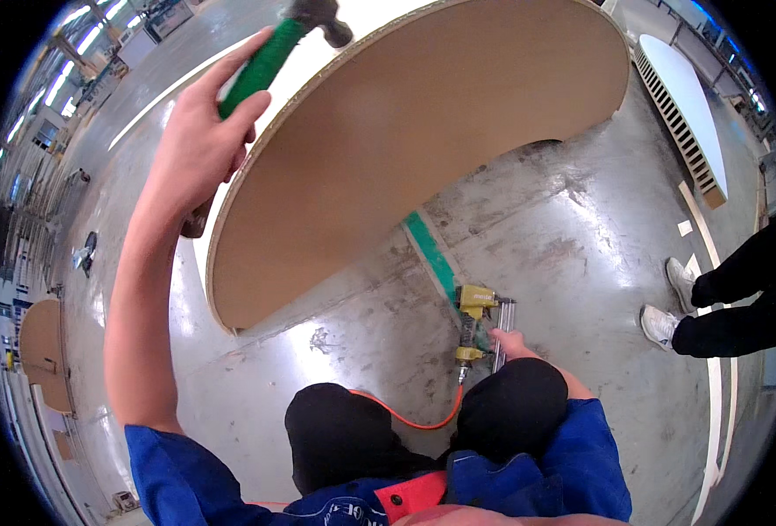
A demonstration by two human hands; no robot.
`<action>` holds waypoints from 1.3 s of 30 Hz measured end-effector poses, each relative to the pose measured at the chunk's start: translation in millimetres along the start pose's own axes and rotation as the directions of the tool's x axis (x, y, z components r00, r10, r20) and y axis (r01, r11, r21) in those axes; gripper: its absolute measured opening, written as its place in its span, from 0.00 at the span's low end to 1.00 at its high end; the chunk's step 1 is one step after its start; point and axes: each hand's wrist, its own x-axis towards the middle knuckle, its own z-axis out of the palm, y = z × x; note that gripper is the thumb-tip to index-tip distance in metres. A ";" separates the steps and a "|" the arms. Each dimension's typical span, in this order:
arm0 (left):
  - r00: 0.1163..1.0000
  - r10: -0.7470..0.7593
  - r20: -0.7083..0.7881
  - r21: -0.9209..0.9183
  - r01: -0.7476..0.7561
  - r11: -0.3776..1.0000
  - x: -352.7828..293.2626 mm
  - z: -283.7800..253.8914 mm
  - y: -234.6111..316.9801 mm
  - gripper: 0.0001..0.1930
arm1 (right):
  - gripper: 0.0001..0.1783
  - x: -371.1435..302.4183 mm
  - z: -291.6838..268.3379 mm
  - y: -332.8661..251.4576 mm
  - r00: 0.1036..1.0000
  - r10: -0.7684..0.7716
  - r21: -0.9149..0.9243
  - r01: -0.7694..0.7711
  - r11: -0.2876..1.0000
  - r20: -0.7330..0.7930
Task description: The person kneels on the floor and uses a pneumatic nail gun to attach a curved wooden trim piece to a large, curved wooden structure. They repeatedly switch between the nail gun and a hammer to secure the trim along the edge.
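My left hand (202, 145) is raised at the upper left, closed round the green grip of a hammer (269, 63). Its dark metal head points away from me, over the white side of a large curved panel (423, 114). The panel's brown face is turned toward me, and the hand is close to its left edge. Low by my right knee, my right hand (514, 344) grips a yellow-and-black nail gun (475, 302) with a silver magazine. Most of those fingers are hidden behind the tool. An orange air hose (418, 426) runs from it between my knees.
A person's legs and white shoes (659, 326) are at the right. Beyond them lies a white curved piece with a slatted edge (686, 105). Long pale strips (714, 412) lie on the floor. A green stripe (430, 252) crosses the floor. Another brown panel (44, 355) stands at far left.
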 end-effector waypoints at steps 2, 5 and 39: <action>0.995 -0.086 0.041 0.003 0.086 0.996 -9.3 -15.1 -2.6 0.28 | 0.15 4.3 -6.0 2.2 1.000 -0.003 -0.005 0.003 1.000 -0.007; 0.991 -0.128 0.039 -0.019 0.129 0.991 -28.3 -27.7 -10.1 0.28 | 0.15 3.6 -8.0 -1.0 1.000 -0.016 -0.089 0.014 0.996 -0.019; 0.988 -0.138 -0.064 -0.081 0.132 0.988 -43.0 -14.8 -27.7 0.29 | 0.15 17.1 -11.8 10.5 1.000 -0.023 -0.055 0.022 0.998 -0.020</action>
